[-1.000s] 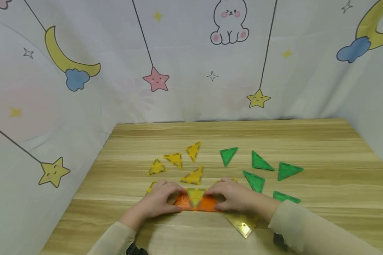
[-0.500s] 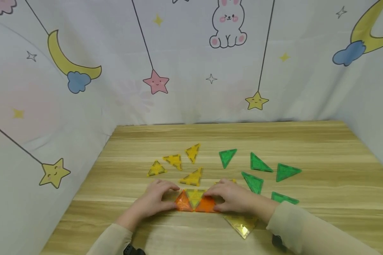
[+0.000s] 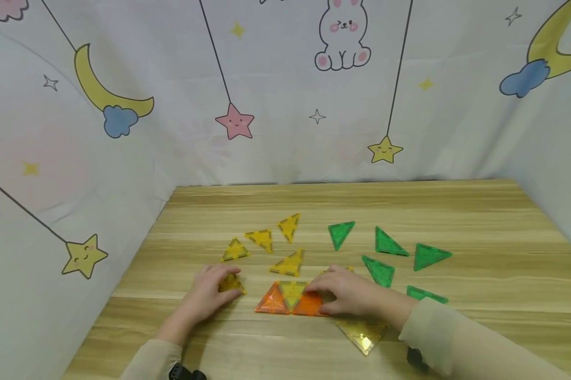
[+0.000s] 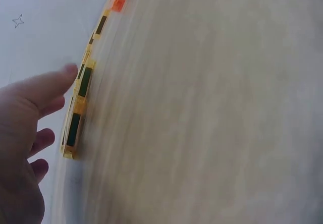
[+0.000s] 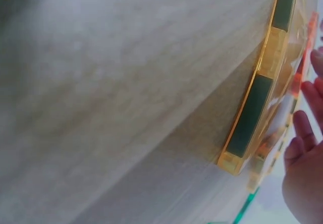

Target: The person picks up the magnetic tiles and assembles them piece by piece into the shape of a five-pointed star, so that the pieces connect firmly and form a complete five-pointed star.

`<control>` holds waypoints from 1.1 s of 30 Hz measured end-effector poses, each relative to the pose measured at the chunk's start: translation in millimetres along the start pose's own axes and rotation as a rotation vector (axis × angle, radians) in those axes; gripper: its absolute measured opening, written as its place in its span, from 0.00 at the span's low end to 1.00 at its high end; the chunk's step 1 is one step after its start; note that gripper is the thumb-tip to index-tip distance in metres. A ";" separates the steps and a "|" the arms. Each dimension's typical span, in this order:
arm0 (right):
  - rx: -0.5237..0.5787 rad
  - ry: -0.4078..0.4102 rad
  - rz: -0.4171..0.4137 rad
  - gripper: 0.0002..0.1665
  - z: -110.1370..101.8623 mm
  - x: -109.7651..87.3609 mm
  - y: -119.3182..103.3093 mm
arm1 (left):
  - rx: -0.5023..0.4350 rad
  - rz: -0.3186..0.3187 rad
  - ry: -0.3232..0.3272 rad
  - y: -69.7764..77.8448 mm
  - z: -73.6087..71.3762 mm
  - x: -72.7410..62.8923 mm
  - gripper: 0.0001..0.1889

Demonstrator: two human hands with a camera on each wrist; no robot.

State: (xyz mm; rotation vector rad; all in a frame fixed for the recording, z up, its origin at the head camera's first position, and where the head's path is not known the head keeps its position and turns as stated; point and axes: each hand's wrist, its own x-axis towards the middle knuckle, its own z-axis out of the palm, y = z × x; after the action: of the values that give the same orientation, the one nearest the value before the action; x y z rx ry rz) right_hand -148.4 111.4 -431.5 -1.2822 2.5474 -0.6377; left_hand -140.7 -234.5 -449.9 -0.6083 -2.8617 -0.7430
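Observation:
My left hand [image 3: 209, 293] is at a yellow triangular magnetic tile [image 3: 230, 284] lying on the table, thumb and forefinger spread on either side of it. In the left wrist view, the thumb tip is right by that tile's edge [image 4: 78, 108]. A row of three tiles lies flat: an orange triangle [image 3: 272, 300], a yellow triangle [image 3: 292, 293] pointing toward me, and a second orange triangle [image 3: 306, 304]. My right hand [image 3: 349, 293] holds this second orange tile between thumb and fingers, covering its right part.
Several yellow triangles [image 3: 287, 263] lie behind the row. Green triangles [image 3: 385, 243] are spread to the back right. A larger clear yellow tile [image 3: 363, 335] lies in front of my right hand, below the wrist. A printed cloth [image 3: 276, 153] hangs behind the wooden table [image 3: 247, 348].
My left hand has let go of the left orange tile and moved left to a separate yellow triangle. The yellow triangle now sits between the orange ones; my right hand stays in place.

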 end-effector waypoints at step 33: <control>-0.009 -0.017 0.005 0.26 0.1 3.3 1.6 | -0.030 -0.057 -0.237 -7.2 -9.5 -2.2 0.38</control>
State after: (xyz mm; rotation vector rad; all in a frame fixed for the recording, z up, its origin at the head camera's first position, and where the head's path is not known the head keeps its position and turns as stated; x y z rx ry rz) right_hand -151.4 109.6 -432.4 -1.2788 2.5417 -0.6125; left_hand -141.5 -245.7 -445.3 -0.6629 -3.1008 -0.7719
